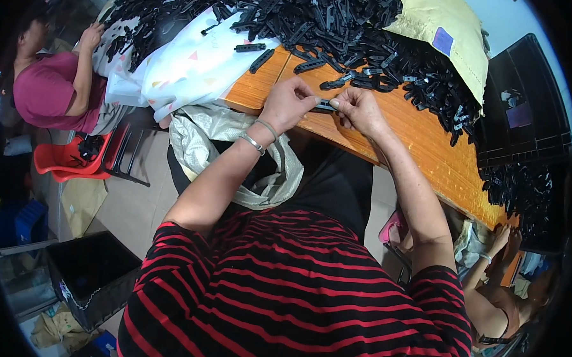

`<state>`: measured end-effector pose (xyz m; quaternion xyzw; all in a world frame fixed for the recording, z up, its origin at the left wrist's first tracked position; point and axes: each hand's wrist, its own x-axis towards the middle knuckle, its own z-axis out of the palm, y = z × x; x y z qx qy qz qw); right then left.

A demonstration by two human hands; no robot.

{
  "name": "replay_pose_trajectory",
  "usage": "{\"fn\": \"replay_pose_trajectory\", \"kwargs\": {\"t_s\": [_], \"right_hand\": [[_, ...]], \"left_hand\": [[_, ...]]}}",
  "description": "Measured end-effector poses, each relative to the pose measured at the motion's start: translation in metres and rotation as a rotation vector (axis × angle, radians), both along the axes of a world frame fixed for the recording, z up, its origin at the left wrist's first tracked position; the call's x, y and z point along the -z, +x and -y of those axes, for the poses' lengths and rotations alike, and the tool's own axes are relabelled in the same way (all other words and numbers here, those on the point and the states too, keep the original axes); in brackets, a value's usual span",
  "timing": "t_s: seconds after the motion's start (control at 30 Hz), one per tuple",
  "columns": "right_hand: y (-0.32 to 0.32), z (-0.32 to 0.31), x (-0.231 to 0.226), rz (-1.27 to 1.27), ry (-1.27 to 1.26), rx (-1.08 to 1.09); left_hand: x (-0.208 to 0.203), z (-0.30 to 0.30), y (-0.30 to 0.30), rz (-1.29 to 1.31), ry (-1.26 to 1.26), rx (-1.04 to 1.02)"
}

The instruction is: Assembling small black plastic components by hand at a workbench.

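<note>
Over the near edge of the wooden table (421, 156), a small black plastic clip-like piece (325, 105) is pinched between both hands. My left hand (285, 103) grips its left end with thumb and forefinger. At the other end, the thumb and fingers of my right hand (360, 111) close on it. Fingertips cover much of the piece, so its exact kind cannot be made out. Just beyond my hands several similar black pieces (310, 65) lie loose on the wood, in front of a large heap of them (318, 27).
A white plastic sheet with coloured triangles (198, 63) hangs over the table's left part. A pale woven sack (202, 133) lies against my lap. One person (50, 88) sits at left by a red chair (63, 159), another (494, 309) at lower right. A yellowish paper sack (442, 26) lies far right.
</note>
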<state>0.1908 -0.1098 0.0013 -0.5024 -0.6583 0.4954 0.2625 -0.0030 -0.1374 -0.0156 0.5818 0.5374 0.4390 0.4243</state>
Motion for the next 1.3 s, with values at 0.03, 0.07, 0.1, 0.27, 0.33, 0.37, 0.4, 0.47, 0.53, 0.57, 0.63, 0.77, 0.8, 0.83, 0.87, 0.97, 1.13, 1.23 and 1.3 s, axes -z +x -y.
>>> {"fn": "replay_pose_trajectory", "kwargs": {"t_s": [0.03, 0.07, 0.1, 0.27, 0.33, 0.37, 0.4, 0.47, 0.53, 0.57, 0.63, 0.77, 0.8, 0.83, 0.87, 0.97, 1.13, 1.23, 1.3], "right_hand": [[-0.001, 0.000, 0.000, 0.009, 0.002, -0.004], [-0.002, 0.000, 0.000, 0.018, 0.004, -0.009], [-0.002, 0.000, 0.000, 0.019, 0.003, -0.010], [-0.008, 0.000, -0.006, 0.089, -0.032, 0.000], [-0.010, 0.001, -0.011, 0.112, -0.071, 0.008], [-0.009, 0.003, -0.013, 0.135, -0.110, 0.022], [-0.008, 0.002, -0.014, 0.138, -0.115, 0.025], [-0.009, -0.006, -0.016, 0.202, -0.124, 0.004], [-0.012, -0.005, -0.022, 0.249, -0.135, -0.005], [-0.013, -0.007, -0.026, 0.295, -0.138, -0.012], [-0.016, -0.001, -0.022, 0.231, -0.140, -0.023], [0.000, 0.015, -0.017, 0.157, -0.158, -0.168], [0.002, 0.018, -0.019, 0.165, -0.060, -0.174], [0.003, 0.020, -0.023, 0.170, 0.038, -0.179], [0.001, 0.017, -0.033, 0.341, 0.181, -0.163], [-0.005, 0.002, -0.027, 0.507, 0.878, -0.065], [-0.015, -0.019, -0.016, 0.800, 0.845, -0.123], [-0.012, -0.017, -0.018, 0.698, 0.845, -0.109], [-0.011, -0.011, -0.023, 0.620, 0.830, -0.110]], "left_hand": [[0.001, 0.000, 0.000, 0.001, -0.001, -0.001], [0.001, 0.001, 0.000, -0.023, 0.014, -0.010], [0.002, 0.001, 0.000, -0.047, 0.029, -0.020], [0.002, 0.000, -0.002, -0.148, 0.028, -0.035], [0.000, -0.001, -0.004, -0.166, 0.040, -0.042], [-0.004, -0.001, -0.002, -0.250, 0.026, -0.044], [-0.009, -0.001, 0.000, -0.334, 0.014, -0.045], [-0.023, -0.004, 0.003, -0.412, -0.033, -0.042], [-0.028, -0.009, 0.002, -0.505, -0.091, -0.032], [-0.025, -0.010, 0.000, -0.505, -0.080, -0.038], [-0.019, -0.007, -0.008, -0.517, -0.017, -0.011], [-0.028, 0.042, -0.029, -0.525, -0.017, 0.094], [-0.028, 0.057, -0.044, -0.504, 0.035, 0.109], [-0.033, 0.072, -0.060, -0.555, 0.058, 0.110], [-0.038, 0.081, -0.071, -0.605, 0.083, 0.111], [-0.039, 0.082, -0.082, -0.726, 0.144, -0.048], [-0.029, 0.022, -0.045, -0.596, 0.342, -0.161], [-0.022, -0.016, -0.023, -0.612, 0.407, -0.210], [-0.021, -0.033, -0.014, -0.718, 0.500, -0.240]]}}
